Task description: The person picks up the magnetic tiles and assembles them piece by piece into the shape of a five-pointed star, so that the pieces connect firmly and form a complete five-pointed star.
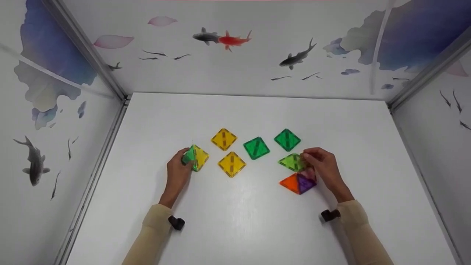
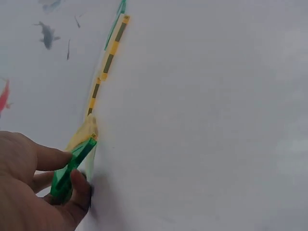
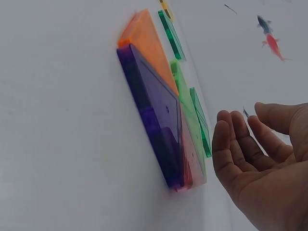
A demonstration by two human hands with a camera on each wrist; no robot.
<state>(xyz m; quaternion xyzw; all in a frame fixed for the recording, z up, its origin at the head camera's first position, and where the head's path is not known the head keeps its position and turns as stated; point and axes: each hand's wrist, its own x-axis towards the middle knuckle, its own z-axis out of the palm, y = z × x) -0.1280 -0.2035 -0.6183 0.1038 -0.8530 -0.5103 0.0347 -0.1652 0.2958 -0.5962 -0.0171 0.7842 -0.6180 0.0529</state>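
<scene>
My left hand (image 1: 179,170) pinches a green magnetic tile (image 2: 72,171) between thumb and fingers. This triangular tile meets a yellow tile (image 1: 200,158) along one edge and stands tilted up from it in the left wrist view. At the right, my right hand (image 3: 262,161) hovers beside a cluster of tiles, its fingers loosely bent with nothing between them. That cluster has a light green tile (image 1: 292,162), an orange triangle (image 1: 290,182), a purple triangle (image 3: 151,115) and a pink tile (image 3: 190,163), the last partly hidden by the hand in the head view.
Two yellow diamonds (image 1: 224,139) lie mid-table, one behind the other. Two dark green diamonds (image 1: 256,148) lie to their right. The white table (image 1: 235,221) is bounded by panels (image 1: 257,73) printed with fish on the back and sides.
</scene>
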